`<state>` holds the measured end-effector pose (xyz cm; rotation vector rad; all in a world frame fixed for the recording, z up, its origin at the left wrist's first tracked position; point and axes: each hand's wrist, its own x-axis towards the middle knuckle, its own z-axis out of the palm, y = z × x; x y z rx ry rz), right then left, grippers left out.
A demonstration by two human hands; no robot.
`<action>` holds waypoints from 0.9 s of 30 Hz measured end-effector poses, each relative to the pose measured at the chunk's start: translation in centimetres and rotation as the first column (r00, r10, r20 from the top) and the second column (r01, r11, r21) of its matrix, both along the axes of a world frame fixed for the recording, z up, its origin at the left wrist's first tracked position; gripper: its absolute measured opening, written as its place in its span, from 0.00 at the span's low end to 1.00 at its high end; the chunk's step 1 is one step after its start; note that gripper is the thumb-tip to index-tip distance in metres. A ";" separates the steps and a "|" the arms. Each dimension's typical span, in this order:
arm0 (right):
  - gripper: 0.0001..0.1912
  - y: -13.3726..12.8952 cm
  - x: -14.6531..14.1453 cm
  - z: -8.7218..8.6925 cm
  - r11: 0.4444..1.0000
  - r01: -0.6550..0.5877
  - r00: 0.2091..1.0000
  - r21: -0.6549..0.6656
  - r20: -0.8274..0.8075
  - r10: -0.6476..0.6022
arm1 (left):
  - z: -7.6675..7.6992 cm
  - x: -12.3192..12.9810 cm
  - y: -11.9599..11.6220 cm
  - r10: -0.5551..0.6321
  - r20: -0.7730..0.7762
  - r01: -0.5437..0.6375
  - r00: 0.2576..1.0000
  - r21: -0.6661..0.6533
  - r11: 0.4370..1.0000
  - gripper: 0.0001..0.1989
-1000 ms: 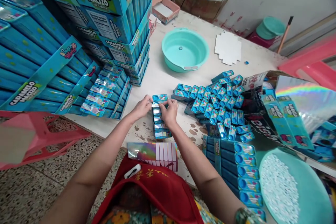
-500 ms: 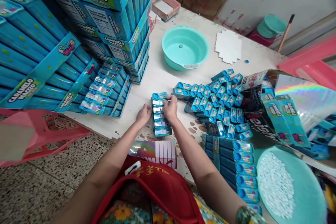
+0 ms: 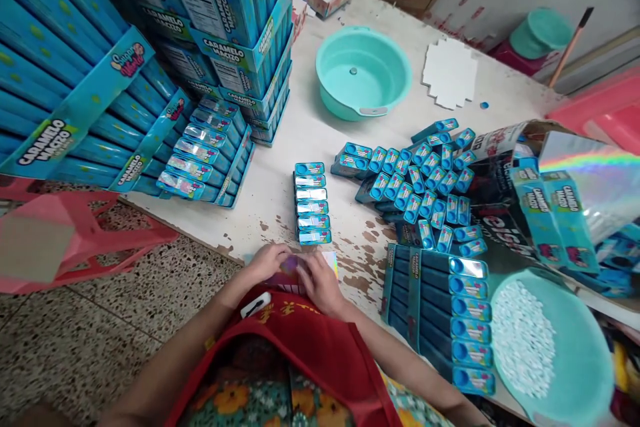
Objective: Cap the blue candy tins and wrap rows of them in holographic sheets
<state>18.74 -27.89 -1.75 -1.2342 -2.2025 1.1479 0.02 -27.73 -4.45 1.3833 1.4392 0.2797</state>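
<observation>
My left hand [image 3: 270, 263] and my right hand [image 3: 323, 283] meet over a shiny, rainbow-tinted label sheet [image 3: 287, 271] at the table's front edge. Fingers of both hands are bent and pinch at the sheet; my hands hide most of it, and whether a single label is lifted cannot be seen. Just beyond them stands a short row of blue candy boxes [image 3: 313, 207], side by side with their printed ends up. To the right lies a loose cluster of similar blue boxes [image 3: 410, 187]. Neither hand touches the boxes.
Tall stacks of blue display cartons [image 3: 235, 33] rise at left. A turquoise basin [image 3: 363, 73] sits at the back. At right are packed boxes [image 3: 430, 307], an open carton [image 3: 490, 193] and a bowl [image 3: 575, 340] with white pieces. A pink stool [image 3: 95, 240] stands left of the table.
Both hands have left the row of boxes and drawn back toward me onto the label sheet. The row stands free of my hands. The camera view has shifted slightly.
</observation>
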 end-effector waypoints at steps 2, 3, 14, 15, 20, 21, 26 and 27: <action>0.19 -0.2 -0.2 -1.5 0.996 -0.077 0.989 0.047 0.132 0.070 | 0.0 -0.2 0.2 -0.013 0.001 0.013 1.000 0.012 1.000 0.14; 0.21 -0.1 -0.2 -2.1 0.992 -0.107 0.979 0.073 0.184 0.092 | 0.0 -0.2 0.3 -0.011 0.003 0.011 1.000 0.006 1.000 0.14; 0.07 0.1 0.4 -0.8 0.960 -0.259 0.956 0.107 0.169 0.240 | -1.5 0.3 0.4 0.093 -0.046 -0.093 0.995 -0.005 0.996 0.13; 0.07 0.4 0.2 0.0 0.975 -0.213 0.970 0.066 0.137 0.202 | -1.2 0.3 0.4 0.114 -0.048 -0.113 0.992 0.013 0.993 0.13; 0.08 3.0 -0.7 5.1 0.985 0.079 0.995 -0.156 -0.044 -0.087 | 3.3 -0.1 0.0 0.407 0.224 -0.434 0.885 0.086 0.897 0.17; 0.08 3.6 -0.9 5.8 0.978 0.101 0.990 -0.183 -0.077 -0.117 | 4.3 -0.1 0.1 0.397 0.321 -0.436 0.860 0.056 0.898 0.18; 0.08 6.9 -2.0 6.1 0.939 0.229 0.948 -0.257 -0.161 -0.275 | 6.2 0.0 2.9 0.311 0.403 -0.276 0.861 -0.143 0.950 0.16; 0.08 7.8 -2.4 5.6 0.930 0.282 0.935 -0.235 -0.148 -0.321 | 6.0 -0.2 3.9 0.318 0.393 -0.274 0.863 -0.164 0.948 0.16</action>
